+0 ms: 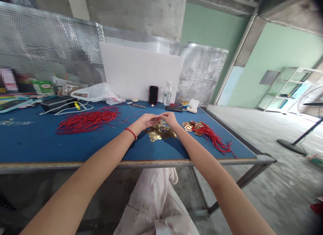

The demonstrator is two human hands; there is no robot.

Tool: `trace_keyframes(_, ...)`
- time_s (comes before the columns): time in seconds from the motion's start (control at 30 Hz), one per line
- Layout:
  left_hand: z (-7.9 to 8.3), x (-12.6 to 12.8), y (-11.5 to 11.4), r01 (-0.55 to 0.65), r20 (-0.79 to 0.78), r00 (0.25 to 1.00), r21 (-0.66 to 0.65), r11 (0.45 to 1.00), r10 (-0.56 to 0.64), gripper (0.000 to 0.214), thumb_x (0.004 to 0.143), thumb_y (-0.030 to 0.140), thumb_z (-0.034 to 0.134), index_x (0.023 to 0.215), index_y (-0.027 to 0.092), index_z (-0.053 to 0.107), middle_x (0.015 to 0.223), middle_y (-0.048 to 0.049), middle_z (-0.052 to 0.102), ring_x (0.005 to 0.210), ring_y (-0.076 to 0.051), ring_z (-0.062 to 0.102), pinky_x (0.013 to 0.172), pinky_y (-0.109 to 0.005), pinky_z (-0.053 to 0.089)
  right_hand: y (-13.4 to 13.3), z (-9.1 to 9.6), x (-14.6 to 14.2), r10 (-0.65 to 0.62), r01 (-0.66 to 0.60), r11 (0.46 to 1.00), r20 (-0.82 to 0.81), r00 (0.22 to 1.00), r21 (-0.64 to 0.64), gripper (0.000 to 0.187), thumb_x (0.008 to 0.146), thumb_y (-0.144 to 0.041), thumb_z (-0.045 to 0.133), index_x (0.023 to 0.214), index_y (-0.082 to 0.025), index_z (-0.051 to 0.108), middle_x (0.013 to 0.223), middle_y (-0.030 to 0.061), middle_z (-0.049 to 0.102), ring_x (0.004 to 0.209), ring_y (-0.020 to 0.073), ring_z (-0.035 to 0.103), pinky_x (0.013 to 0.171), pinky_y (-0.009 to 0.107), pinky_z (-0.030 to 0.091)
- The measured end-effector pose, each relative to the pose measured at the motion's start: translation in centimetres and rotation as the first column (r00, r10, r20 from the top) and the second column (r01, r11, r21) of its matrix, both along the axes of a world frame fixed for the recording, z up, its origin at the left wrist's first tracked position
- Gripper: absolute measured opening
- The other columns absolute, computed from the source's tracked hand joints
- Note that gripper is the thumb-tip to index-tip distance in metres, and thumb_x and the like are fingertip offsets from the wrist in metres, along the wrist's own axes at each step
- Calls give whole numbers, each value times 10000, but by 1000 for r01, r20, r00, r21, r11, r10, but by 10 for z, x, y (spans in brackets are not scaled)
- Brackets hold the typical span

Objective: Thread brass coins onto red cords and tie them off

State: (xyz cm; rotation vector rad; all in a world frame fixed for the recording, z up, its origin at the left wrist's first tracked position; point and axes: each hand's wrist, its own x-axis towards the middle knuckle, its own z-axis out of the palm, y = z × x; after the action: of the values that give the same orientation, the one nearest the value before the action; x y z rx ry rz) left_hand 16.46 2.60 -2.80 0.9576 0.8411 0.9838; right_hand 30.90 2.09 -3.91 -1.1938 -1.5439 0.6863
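My left hand [147, 121] and my right hand [169, 119] meet fingertip to fingertip above a heap of gold coins [159, 132] on the blue table [32, 140]. Both hands pinch something small between them, apparently a red cord and a coin, though it is too small to be sure. A thin red cord [127, 120] runs left from my left hand to a big bundle of red cords [87, 121]. To the right lies a pile of coins tied on red cords [208, 133]. My left wrist wears a red string bracelet [131, 132].
At the back stand a white board [140, 73], a dark phone [153, 94], a water bottle [167, 93], a white plastic bag [97, 92] and a black device with white cables [57, 103]. Clutter fills the far left. A fan stand [294, 144] is on the floor to the right.
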Motion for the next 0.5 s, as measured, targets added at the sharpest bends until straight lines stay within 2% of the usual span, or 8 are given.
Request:
trace_keyframes(0.27,-4,-3,5,-22,-52,998,59,998,25,156,593,59,790,657,90,652,612,-63,658,569,-132,637,593,-225,524,-2,1,1,33,-34,999,-33,999,-37,167,700,-242,599,708,-117,709,635,9,627,592,101,490,569,206,362)
trace_keyframes(0.4,-7,-5,11,-14,-75,997,57,998,19,174,576,55,799,676,91,661,634,-67,663,580,-124,634,596,-216,516,1,1,5,-39,30,997,140,989,69,156,702,-252,618,703,-135,720,608,0,610,590,108,483,563,216,332)
trace_keyframes(0.5,-11,-6,14,30,-91,996,44,999,-26,178,566,72,808,669,95,665,628,-68,658,568,-120,620,579,-216,504,-2,5,8,-114,72,986,292,949,153,161,725,-278,621,718,-154,724,601,-5,594,585,112,476,560,227,308)
